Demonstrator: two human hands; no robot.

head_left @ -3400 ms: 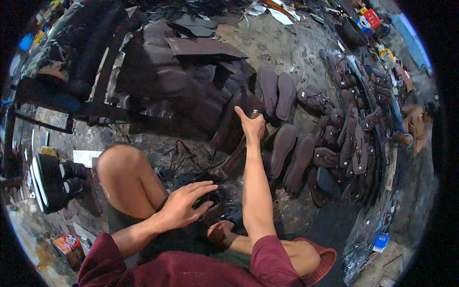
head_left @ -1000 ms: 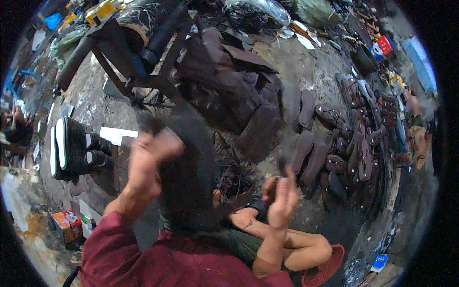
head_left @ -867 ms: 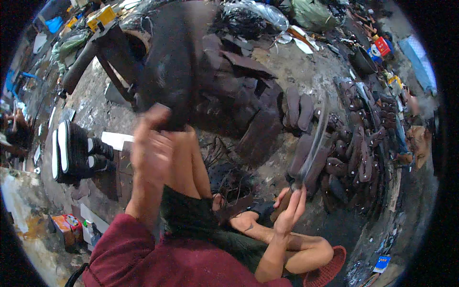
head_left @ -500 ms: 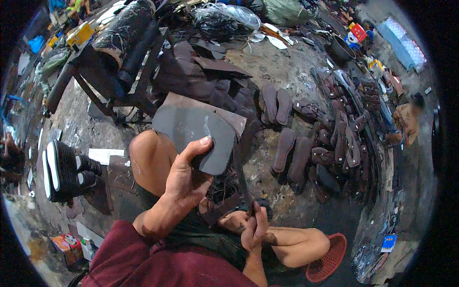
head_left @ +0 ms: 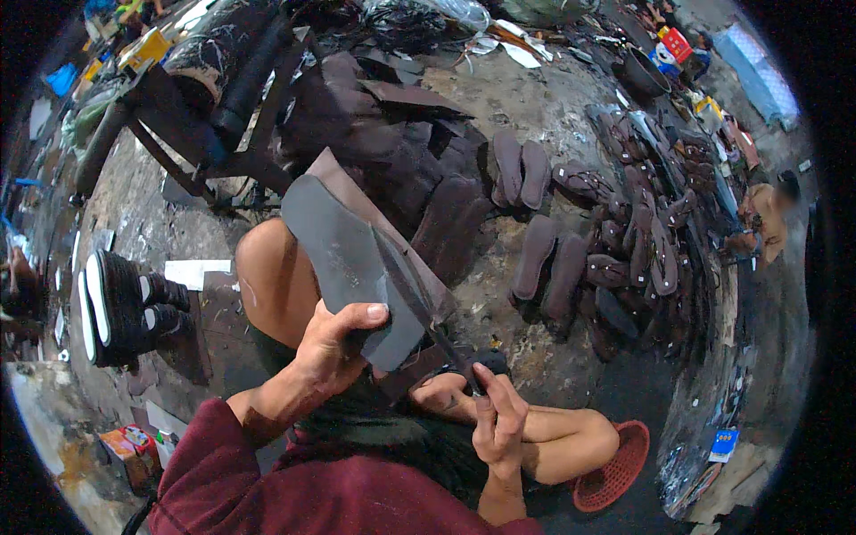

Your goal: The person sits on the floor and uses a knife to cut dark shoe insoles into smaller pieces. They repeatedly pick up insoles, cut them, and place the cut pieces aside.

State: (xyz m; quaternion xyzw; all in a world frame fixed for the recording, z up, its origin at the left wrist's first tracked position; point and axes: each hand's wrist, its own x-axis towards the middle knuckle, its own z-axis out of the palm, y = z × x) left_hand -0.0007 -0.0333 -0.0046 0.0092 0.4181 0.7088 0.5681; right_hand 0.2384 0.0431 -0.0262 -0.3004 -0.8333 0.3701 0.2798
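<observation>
My left hand (head_left: 334,343) is closed round a grey sole-shaped piece (head_left: 343,259), its thumb flat on the face. Beneath the sole lies a brown sheet (head_left: 332,174), whose edge sticks out along the far and right sides. My right hand (head_left: 499,415) is closed on a slim dark tool, seemingly a knife (head_left: 453,343), with its tip at the sole's right edge. A dark curved strip stands along that same edge; I cannot tell whether it is still joined to the sheet. Its lower end is hidden by the tool.
Brown soles (head_left: 538,259) lie in pairs to the right, beside a pile of brown sandals (head_left: 637,223). Dark sheets (head_left: 383,134) are heaped ahead. Black sandals (head_left: 111,308) stand at the left, below a metal frame (head_left: 169,134). A red basket (head_left: 615,468) sits by my right leg.
The sole and sheet have turned to a steeper tilt and come lower in my left hand. My right hand has moved a little right, its tool near the sole's lower right edge.
</observation>
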